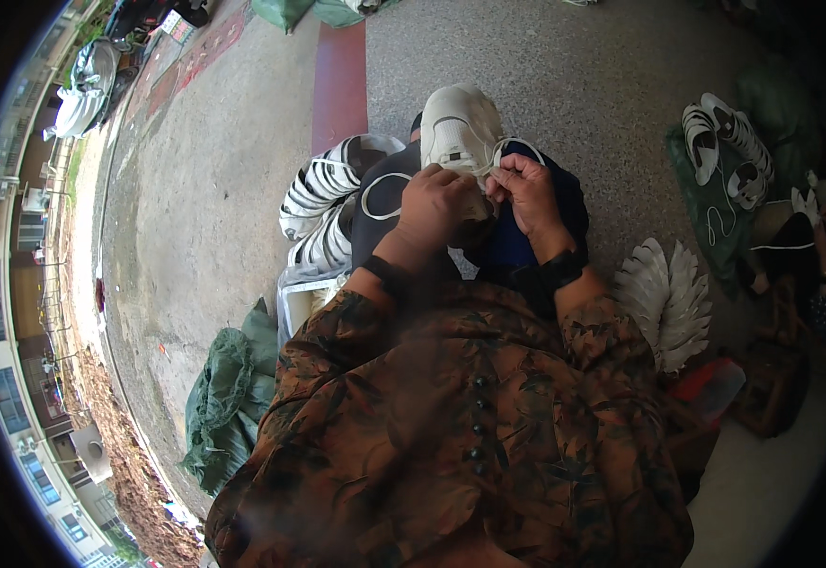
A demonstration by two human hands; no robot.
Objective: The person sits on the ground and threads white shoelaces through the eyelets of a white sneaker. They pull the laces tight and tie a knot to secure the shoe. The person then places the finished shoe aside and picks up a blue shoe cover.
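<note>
L hand knuckles up, fingers curled; R hand near, thumb/index pinched, both forearms angled in.

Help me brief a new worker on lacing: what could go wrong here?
The shoe seems propped on the knees while the left hand and right hand work at its lacing area, so it might tip if a leg shifts. The lace bows out in a loose loop beside the left hand and could snag or tangle. The striped white pieces, stacked close by the left leg, could get knocked.
</note>
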